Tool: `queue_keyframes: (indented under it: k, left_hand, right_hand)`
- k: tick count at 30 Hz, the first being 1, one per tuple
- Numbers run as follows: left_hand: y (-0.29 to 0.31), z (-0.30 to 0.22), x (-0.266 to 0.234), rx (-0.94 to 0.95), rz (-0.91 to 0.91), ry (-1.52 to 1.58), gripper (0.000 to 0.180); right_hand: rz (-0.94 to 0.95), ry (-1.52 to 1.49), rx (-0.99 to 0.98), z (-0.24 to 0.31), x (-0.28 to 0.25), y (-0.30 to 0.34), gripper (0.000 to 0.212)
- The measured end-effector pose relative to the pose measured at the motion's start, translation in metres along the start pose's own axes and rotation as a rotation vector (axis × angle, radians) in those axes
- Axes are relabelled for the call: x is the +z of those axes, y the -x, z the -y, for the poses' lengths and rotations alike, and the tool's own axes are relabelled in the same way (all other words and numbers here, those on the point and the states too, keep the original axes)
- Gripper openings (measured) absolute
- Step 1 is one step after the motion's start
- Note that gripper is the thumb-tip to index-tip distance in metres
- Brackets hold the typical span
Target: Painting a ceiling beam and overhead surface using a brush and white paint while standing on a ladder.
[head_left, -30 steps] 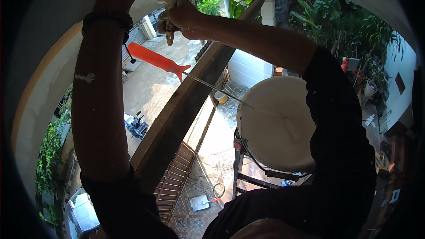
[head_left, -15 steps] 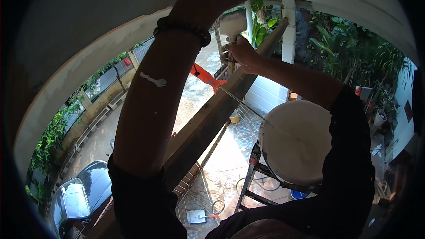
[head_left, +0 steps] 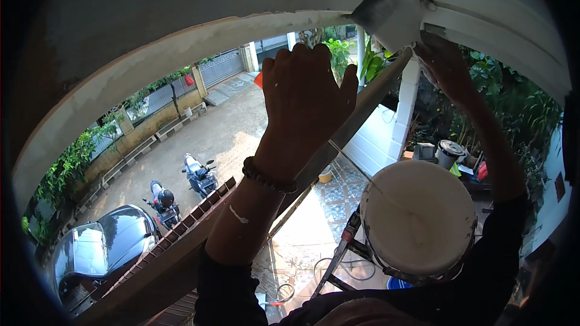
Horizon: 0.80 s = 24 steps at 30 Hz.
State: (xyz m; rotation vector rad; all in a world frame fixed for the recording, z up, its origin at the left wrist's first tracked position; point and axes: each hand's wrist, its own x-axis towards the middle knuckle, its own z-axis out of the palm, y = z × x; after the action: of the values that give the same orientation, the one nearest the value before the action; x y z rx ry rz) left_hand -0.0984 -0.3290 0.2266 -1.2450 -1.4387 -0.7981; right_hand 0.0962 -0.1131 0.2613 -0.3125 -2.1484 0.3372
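My right hand is raised at the upper right, closed around the handle of a wide putty knife. Its broad blade, dark at one end and pale at the other, is up against the underside of the white ceiling corner. My left hand is lifted in the middle, back toward me, fingers curled over and thumb sticking out. Its fingertips and anything within them are hidden. An orange-red piece peeks out beside it. A round tub with a pale, smeared top stands before me; a thin stick reaches from it toward the beam.
A long beam slants across under my left arm. Beneath the tub is a dark ladder. Far below are a tiled floor, a car, two motorbikes and a blue bucket. Plants grow at the right.
My right hand has carried the putty knife up and right, to the ceiling corner. My left hand has come down from the top edge. The view has shifted, showing the motorbikes.
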Motion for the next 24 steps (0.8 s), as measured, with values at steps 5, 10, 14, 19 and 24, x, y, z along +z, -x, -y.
queue_keyframes:
  k: [5,10,14,19,24]
  left_hand:
    - [0.012,-0.009,0.008,-0.038,0.239,0.036,0.036]
    - [0.042,-0.024,-0.002,-0.033,0.346,0.137,0.041]
    - [0.059,-0.026,-0.024,0.025,0.308,0.146,0.039]
    - [0.052,-0.016,-0.044,-0.1,0.299,0.17,0.039]
    - [0.021,0.002,-0.035,-0.221,0.259,0.237,0.043]
  right_hand:
    - [-0.201,0.061,-0.681,0.064,0.006,-0.037,0.038]
    - [0.129,0.05,-0.589,0.142,0.021,-0.06,0.023]
    - [0.011,0.182,-0.532,0.064,0.026,-0.076,0.027]
    - [-0.095,0.245,-0.513,-0.05,0.021,-0.065,0.033]
    - [0.128,-0.202,0.202,-0.107,0.063,-0.027,0.037]
